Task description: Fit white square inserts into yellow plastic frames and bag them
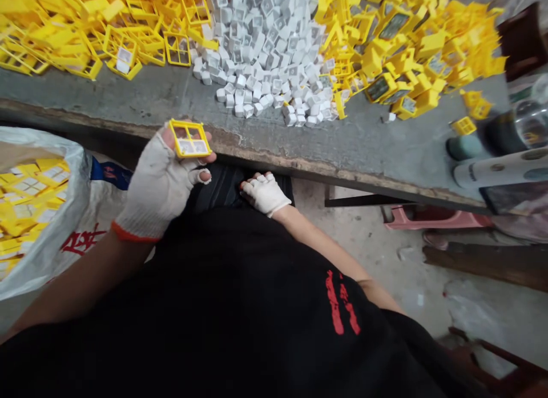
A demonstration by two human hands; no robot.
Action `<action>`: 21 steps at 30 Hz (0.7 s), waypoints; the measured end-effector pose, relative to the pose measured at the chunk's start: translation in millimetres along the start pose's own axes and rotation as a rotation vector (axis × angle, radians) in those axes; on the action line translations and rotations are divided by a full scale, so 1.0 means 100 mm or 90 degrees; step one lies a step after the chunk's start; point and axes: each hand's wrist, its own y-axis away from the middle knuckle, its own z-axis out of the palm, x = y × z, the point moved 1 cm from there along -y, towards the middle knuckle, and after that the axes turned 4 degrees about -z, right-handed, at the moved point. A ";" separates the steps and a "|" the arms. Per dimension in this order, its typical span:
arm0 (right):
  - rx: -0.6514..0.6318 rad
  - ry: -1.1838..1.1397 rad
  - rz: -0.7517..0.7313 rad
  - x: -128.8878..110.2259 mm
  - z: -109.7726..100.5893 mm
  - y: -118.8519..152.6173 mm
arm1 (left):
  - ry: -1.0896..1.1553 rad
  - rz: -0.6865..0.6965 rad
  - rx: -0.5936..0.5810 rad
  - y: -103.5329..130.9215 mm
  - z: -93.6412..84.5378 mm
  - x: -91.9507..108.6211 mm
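My left hand (160, 178), in a white knit glove with bare fingertips, holds a yellow plastic frame (188, 138) just in front of the table's edge. The frame has four openings. Two white square pieces fill its lower row, while the upper two are see-through. Fingers support it from behind and the thumb stands apart from it. Low by my lap, below the table edge, is my right hand (266, 193) in a similar white glove. Its fingers are curled, and whatever may be inside them is hidden. A heap of small white square pieces (257, 49) lies on the table ahead.
Yellow frames (141, 29) are piled left on the grey table (141, 95), with more yellow parts (398, 49) piled right. A white sack (85, 198) of yellow-and-white pieces stands at my left. Bottles (528, 121) and a pink stool (428, 218) are at right.
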 end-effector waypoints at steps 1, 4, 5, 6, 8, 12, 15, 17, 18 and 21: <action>0.007 -0.011 0.000 0.01 -0.06 0.05 | -0.004 -0.005 -0.007 0.00 0.00 -0.04; 0.136 -0.110 -0.013 0.17 -0.31 0.23 | 0.003 -0.038 -0.029 -0.05 0.01 -0.14; 0.204 -0.153 -0.015 0.25 -0.42 0.25 | 0.010 -0.050 -0.034 -0.07 0.03 -0.18; 0.268 -0.190 -0.010 0.34 -0.52 0.25 | 0.015 -0.060 -0.041 -0.09 0.06 -0.21; 0.340 -0.229 0.024 0.54 -0.68 0.14 | 0.016 -0.079 -0.065 -0.13 0.14 -0.26; 0.363 -0.252 0.100 0.84 -0.78 -0.20 | 0.001 -0.123 -0.134 -0.25 0.25 -0.33; 0.393 -0.268 0.115 0.95 -0.71 -0.23 | 0.009 -0.138 -0.147 -0.36 0.24 -0.36; 0.431 -0.286 0.116 1.00 -0.67 -0.10 | 0.016 -0.143 -0.150 -0.42 0.22 -0.38; 0.453 -0.292 0.118 1.03 -0.66 -0.02 | 0.018 -0.147 -0.152 -0.45 0.21 -0.37; 0.473 -0.271 0.112 1.07 -0.70 0.21 | 0.022 -0.156 -0.162 -0.52 0.22 -0.34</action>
